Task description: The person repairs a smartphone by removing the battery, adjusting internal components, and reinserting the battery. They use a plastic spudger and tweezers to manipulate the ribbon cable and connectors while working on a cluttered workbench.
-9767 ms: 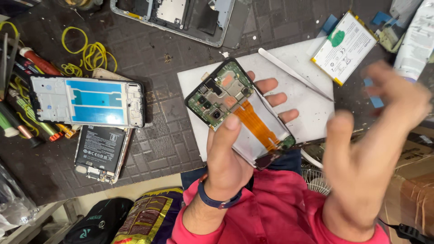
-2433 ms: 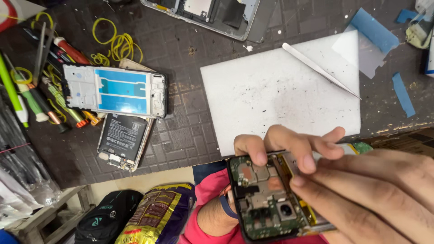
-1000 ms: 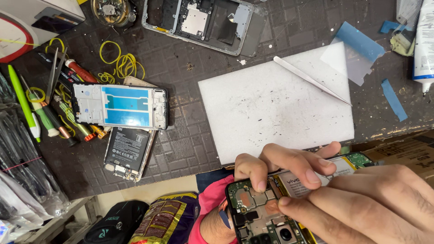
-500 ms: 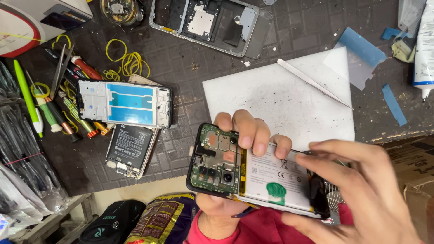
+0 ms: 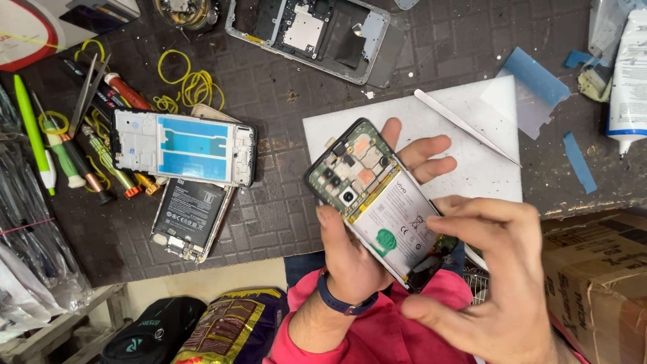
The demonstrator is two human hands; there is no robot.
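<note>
The person's left hand (image 5: 350, 249) cradles an opened phone (image 5: 381, 202) from below, thumb along its near edge and fingers spread behind it, above the front edge of the tabletop (image 5: 283, 222). The phone lies with its back cover off: the circuit board (image 5: 350, 172) at its upper end is bare, and a white battery (image 5: 397, 222) sits in the frame below it. The right hand (image 5: 499, 283) is half closed, its fingertips touching the battery's right edge; whether it grips anything cannot be told. Judging by this, the phone is well into being taken apart or put together, with the battery seated and the back not on.

Behind the phone a white mat (image 5: 472, 148) lies on the tabletop, with tweezers (image 5: 465, 125) resting across its far corner. To the left sit a phone frame with blue film (image 5: 182, 145) and, just beneath it, a dark phone part (image 5: 189, 219). Another opened phone shell (image 5: 317, 37) lies at the far edge. Yellow rubber bands (image 5: 185, 84) and a row of screwdrivers (image 5: 87, 148) crowd the left side.

As for containers, a cardboard box (image 5: 596, 283) stands at the right, its contents hidden, and a white glue bottle (image 5: 627, 74) lies at the far right.
</note>
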